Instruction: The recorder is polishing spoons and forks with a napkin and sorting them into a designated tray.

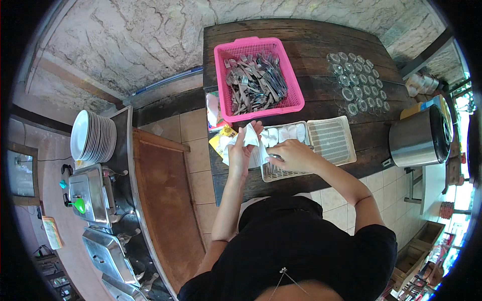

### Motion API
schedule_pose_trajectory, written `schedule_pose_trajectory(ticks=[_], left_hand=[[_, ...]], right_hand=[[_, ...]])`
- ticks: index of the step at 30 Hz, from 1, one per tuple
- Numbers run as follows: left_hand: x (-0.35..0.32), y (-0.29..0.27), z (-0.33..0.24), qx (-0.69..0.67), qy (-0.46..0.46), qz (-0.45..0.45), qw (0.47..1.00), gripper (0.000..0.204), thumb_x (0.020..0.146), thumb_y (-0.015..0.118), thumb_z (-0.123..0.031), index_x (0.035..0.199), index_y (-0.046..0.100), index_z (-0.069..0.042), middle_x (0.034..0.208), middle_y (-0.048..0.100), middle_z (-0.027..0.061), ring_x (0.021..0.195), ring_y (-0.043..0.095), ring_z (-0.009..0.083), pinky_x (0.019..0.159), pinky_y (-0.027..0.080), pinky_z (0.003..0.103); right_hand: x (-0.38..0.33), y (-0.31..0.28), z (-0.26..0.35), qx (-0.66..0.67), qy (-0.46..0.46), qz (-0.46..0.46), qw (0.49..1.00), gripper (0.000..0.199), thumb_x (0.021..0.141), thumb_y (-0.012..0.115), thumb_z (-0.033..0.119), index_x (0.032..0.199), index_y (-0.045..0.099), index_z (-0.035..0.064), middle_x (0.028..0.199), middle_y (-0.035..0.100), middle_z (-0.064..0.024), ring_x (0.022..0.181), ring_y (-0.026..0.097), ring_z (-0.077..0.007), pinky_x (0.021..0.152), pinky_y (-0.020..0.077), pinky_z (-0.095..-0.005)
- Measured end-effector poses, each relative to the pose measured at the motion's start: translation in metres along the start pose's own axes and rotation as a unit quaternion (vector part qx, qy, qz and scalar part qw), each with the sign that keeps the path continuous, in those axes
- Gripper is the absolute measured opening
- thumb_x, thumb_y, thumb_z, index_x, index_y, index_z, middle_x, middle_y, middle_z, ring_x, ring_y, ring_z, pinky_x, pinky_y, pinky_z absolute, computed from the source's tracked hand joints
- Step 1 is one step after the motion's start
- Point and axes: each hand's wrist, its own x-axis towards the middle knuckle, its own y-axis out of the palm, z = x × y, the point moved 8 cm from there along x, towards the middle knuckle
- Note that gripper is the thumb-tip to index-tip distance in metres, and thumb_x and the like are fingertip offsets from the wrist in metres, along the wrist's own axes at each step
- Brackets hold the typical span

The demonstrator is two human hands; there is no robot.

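Now your left hand [241,156] is pinching a white napkin [257,154]. Your right hand [296,155] is reaching over a basket [284,176], its grip unclear.

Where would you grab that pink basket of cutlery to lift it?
Probably by the left and right rims of the pink basket, coming from both sides: the rim stands clear of the piled cutlery, which fills the middle.

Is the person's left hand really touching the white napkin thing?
Touching. The head view shows it plainly: the white napkin lies against the left hand, with part of it between the thumb and the fingers.
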Motion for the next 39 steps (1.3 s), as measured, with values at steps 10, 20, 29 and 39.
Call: schedule_pose_trajectory(ticks=[10,20,29,39], left_hand=[[-0.010,-0.014,-0.048,0.156,0.185,0.043,0.969,0.051,0.088,0.026,-0.040,0.128,0.025,-0.010,0.130,0.029,0.0128,0.120,0.029,0.0224,0.098,0.021,0.035],[-0.024,-0.063,-0.025,0.251,0.011,0.001,0.968,0.061,0.078,0.054,-0.004,0.129,0.021,-0.006,0.082,0.058,0.0098,0.070,0.055,0.0097,0.061,0.044,0.020],[-0.021,-0.064,-0.052,0.151,0.166,0.069,0.972,0.090,0.063,0.072,-0.019,0.131,0.016,-0.007,0.102,0.052,0.0119,0.093,0.051,0.0161,0.077,0.041,0.027],[-0.011,-0.047,0.022,0.413,0.106,0.200,0.882,0.055,0.058,0.074,-0.013,0.106,0.051,-0.003,0.101,0.056,0.0103,0.096,0.052,0.0197,0.085,0.038,0.034]], right_hand=[[-0.005,0.002,-0.040,0.157,0.087,-0.056,0.982,0.015,0.075,0.055,0.014,0.083,0.053,0.0012,0.061,0.060,-0.0098,0.050,0.056,-0.0219,0.050,0.0426,-0.0313],[-0.002,0.012,-0.039,0.281,0.154,0.040,0.947,0.012,0.079,0.053,0.010,0.078,0.051,-0.0019,0.059,0.059,-0.0062,0.036,0.048,-0.0100,0.035,0.0364,-0.0230],[-0.012,0.023,-0.036,0.463,0.175,0.145,0.857,0.016,0.081,0.052,0.013,0.077,0.051,-0.0021,0.064,0.059,-0.0098,0.037,0.043,-0.0069,0.035,0.0330,-0.0194],[-0.017,0.012,-0.021,0.507,0.189,0.187,0.820,0.016,0.080,0.053,0.016,0.072,0.050,0.0019,0.060,0.057,-0.0091,0.036,0.040,-0.0048,0.034,0.0296,-0.0171]])
